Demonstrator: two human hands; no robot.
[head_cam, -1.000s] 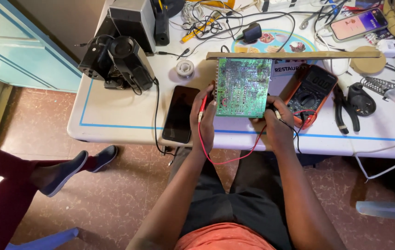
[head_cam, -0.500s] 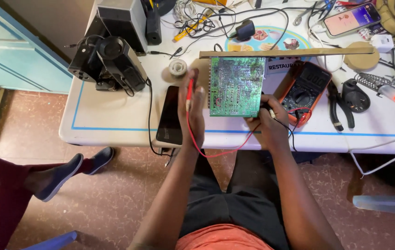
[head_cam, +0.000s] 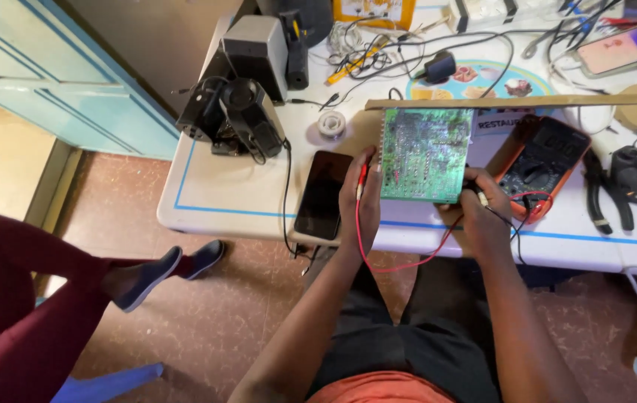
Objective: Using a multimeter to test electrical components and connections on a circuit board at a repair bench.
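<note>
A green rectangular circuit board with its solder side up is held tilted over the near edge of the white plastic bench, between both hands. The left hand lies along the board's left edge, its grip pinched on a thin red test probe whose tip meets the board's left margin; a red lead loops down from it below the bench edge and rises again on the right. The right hand sits at the board's near right corner, its grip closed on the board's edge together with a thin black probe; which fingers press what cannot be told.

Just right of the board lies an orange-cased black multimeter, touching or nearly touching the right hand, with red and black leads at its near end. Left of the left hand, a dark-screened black smartphone lies flat near the bench's near edge. Far left on the bench stand a black blocky device with a round lens-like front and a grey box behind it. A small spool of solder wire sits far of the phone. A long wooden strip runs along the board's far edge. Black pliers lie right of the multimeter. At the left, on the brown floor, another person's leg in maroon trousers ends in a dark slip-on shoe.
</note>
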